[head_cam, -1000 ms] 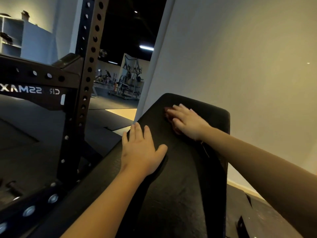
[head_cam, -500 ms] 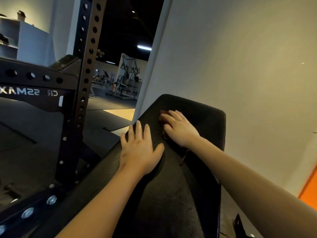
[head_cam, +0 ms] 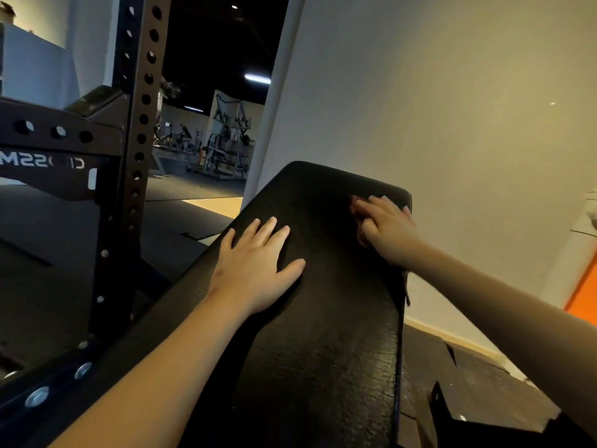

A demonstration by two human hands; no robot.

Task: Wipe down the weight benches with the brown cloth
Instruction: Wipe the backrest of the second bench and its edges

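Brown cloth [head_cam: 356, 202] near upper right edge of bench pad [head_cam: 323, 350], pressed beneath flat fingers of right hand [head_cam: 389, 232], left hand [head_cam: 258, 268] splayed mid-pad as brace; risk of slipping off the edge if swept further rightward.

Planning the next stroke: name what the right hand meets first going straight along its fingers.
A short strip of bare weight bench pad, then its top edge; the wall stands beyond, depth unclear. The right hand presses the brown cloth.

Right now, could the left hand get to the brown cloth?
Probably yes: the left hand lies flat on the bench, only bare pad between it and the cloth, though the right hand covers most of it.
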